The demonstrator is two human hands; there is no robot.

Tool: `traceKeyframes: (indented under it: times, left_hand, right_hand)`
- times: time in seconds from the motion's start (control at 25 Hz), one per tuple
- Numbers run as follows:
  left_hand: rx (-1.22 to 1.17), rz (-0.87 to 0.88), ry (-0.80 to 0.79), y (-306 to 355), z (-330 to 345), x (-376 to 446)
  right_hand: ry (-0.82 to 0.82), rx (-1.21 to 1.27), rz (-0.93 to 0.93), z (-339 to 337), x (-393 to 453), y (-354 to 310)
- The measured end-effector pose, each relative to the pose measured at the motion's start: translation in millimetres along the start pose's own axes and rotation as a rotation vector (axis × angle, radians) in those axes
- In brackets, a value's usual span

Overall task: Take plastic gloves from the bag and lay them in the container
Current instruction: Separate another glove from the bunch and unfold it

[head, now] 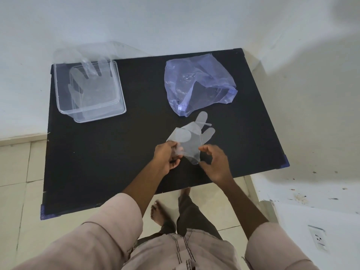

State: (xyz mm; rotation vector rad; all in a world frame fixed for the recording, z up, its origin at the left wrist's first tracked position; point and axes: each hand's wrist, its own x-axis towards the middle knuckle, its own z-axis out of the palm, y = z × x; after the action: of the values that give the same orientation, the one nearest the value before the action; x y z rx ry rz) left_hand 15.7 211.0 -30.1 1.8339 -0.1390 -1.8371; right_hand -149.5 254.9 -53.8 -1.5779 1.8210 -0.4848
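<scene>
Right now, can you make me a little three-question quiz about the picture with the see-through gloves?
1. True or false: the container already has a glove in it.
2. Which hand pinches the held glove? A) left hand B) right hand C) neither
3. Fill in: the bluish bag lies on the black ____.

Key
1. True: a clear glove lies in the container, its fingers reaching over the far rim.
2. A: the left hand pinches the cuff end, while the right hand's curled fingers seem just to touch its edge.
3. Table.
</scene>
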Motion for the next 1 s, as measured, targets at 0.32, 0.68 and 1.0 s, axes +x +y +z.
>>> traceKeyframes:
  times: [0.32,0.68,1.0]
  left_hand:
    - [-0.095,-0.032,-0.029,6,-6,-11]
    - [0.524,0.983,-0.232,17,-58,-27]
    - [0.999,1.014,-0.358,21,-35,-43]
  right_hand:
    - [0.218,-0.072,-0.166,15,6,-14]
    - [0.146,-0.005,-0.253,-44,25,-53]
    - [0.197,-0.005,-0.317,-71,31,-88]
